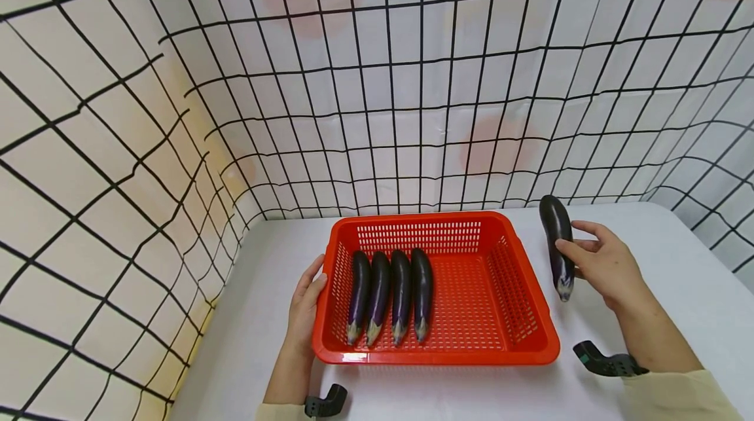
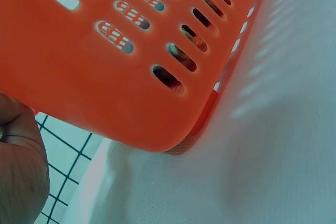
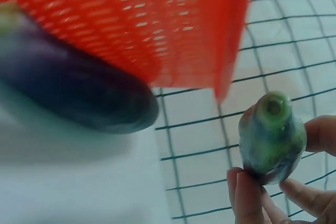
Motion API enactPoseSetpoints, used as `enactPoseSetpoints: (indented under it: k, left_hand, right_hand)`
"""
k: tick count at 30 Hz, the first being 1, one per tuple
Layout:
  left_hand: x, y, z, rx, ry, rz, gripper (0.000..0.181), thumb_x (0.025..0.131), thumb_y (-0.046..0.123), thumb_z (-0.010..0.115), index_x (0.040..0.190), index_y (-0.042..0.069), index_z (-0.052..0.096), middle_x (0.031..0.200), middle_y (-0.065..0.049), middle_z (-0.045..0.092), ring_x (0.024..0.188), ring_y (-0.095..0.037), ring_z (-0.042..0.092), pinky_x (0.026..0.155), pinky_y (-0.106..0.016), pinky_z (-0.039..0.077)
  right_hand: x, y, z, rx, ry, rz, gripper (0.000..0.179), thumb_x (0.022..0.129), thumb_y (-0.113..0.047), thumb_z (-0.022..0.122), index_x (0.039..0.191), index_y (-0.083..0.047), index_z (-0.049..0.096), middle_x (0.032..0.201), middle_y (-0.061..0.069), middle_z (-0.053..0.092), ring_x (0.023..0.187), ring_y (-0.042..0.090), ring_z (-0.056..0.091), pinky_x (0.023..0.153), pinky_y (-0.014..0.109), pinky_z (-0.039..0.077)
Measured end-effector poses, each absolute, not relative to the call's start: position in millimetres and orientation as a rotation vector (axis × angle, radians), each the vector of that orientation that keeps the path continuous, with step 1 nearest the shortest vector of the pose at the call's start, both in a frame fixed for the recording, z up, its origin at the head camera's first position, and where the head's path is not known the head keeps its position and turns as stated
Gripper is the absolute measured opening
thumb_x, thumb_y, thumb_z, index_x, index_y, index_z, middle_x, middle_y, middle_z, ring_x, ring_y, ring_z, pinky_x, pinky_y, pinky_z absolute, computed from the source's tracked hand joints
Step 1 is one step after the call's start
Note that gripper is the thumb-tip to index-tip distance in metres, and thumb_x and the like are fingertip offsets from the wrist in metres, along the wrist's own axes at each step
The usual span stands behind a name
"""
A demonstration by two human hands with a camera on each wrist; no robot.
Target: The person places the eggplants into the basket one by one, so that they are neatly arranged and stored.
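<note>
My right hand (image 1: 607, 267) holds a dark purple eggplant (image 1: 556, 237) at the basket's right, thumb on one side and fingers on the other. Up close in the right wrist view, this eggplant (image 3: 273, 140) shows its green stem end toward the camera. At the left side of the red plastic basket (image 1: 436, 357), my left hand (image 1: 303, 310) grips the rim. Several eggplants (image 1: 379, 296) lie side by side in the basket's left half, stem ends toward me. Another eggplant (image 3: 79, 74) shows large in the right wrist view; I cannot tell which one it is.
The basket stands on a white-covered table (image 1: 253, 316). White walls with a black grid (image 1: 406, 87) rise behind it and at both sides. Slotted openings run through the basket's sides. A black wrist camera (image 1: 609, 362) sits on each wrist.
</note>
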State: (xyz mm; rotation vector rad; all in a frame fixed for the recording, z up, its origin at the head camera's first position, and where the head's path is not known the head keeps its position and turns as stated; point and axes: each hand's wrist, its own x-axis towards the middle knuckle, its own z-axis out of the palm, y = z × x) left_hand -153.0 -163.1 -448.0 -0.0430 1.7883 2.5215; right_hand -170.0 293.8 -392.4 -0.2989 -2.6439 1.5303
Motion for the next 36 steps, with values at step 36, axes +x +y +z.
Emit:
enactPoseSetpoints:
  k: [36]
  left_hand:
    - [-163.8,-163.9,-461.9,-0.05,1.692,2.592,0.041,0.096,0.028,0.048,0.137,0.026,0.043,0.133,-0.014,0.048,0.118,-0.042,0.046,0.089,-0.049,0.044]
  right_hand:
    - [-162.0,250.0,-364.6,0.047,-2.661,1.617,0.067,0.091,-0.037,0.057,0.143,-0.007,0.028,0.118,0.028,0.05,0.079,0.014,0.065,0.068,0.042,0.056]
